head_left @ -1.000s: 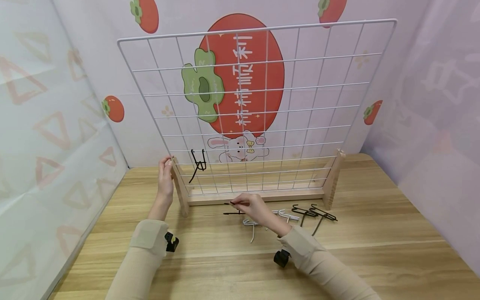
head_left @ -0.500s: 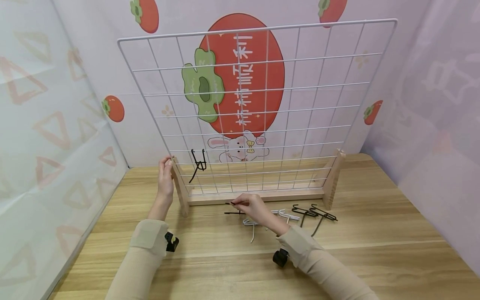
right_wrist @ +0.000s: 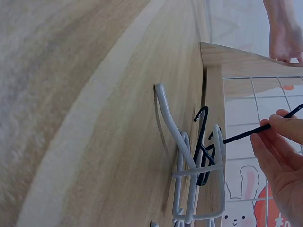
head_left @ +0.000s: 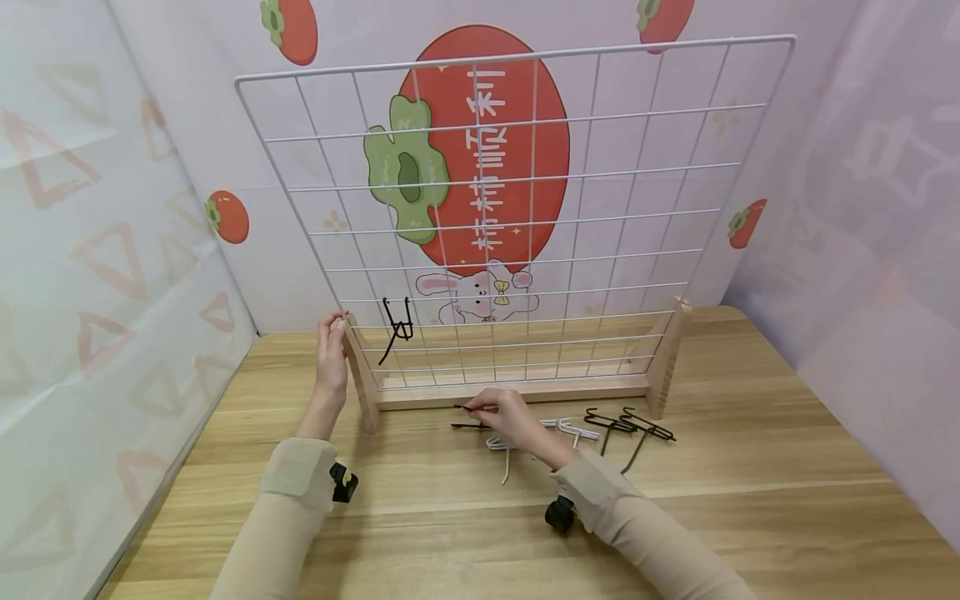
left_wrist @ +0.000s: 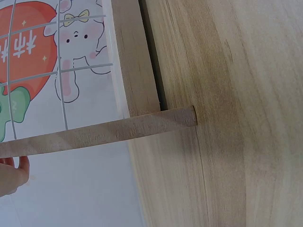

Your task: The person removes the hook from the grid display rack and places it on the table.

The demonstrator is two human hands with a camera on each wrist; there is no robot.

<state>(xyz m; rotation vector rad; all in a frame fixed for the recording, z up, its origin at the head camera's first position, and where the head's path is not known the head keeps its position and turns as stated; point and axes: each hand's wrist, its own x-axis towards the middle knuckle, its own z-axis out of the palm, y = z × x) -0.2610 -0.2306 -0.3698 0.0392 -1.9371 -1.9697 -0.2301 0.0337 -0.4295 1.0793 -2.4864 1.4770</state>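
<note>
A white wire grid panel (head_left: 517, 57) stands tilted in a wooden stand. My left hand (head_left: 331, 367) holds the stand's left upright (head_left: 361, 385) near its top; in the left wrist view, fingertips (left_wrist: 22, 165) lie against that upright. My right hand (head_left: 516, 418), low in front of the panel, pinches a black wire hook by its long arm (right_wrist: 246, 134) between thumb and fingers. The hook's double-pronged end (right_wrist: 205, 151) points down close over the table, partly behind a white hook (right_wrist: 220, 194). Another black hook (head_left: 401, 330) hangs on the panel's lower left.
White wire hooks (head_left: 506, 446) lie on the wooden table (head_left: 450, 533) beneath and beside my right hand, partly hidden by it. Two black hooks (head_left: 649, 428) rest farther right, before the stand's right upright (head_left: 667, 367). A printed curtain (head_left: 645, 208) hangs behind the panel.
The pinched black hook has shifted very slightly to the right, along with my right wrist. My left hand and the hanging hook stay where they were.
</note>
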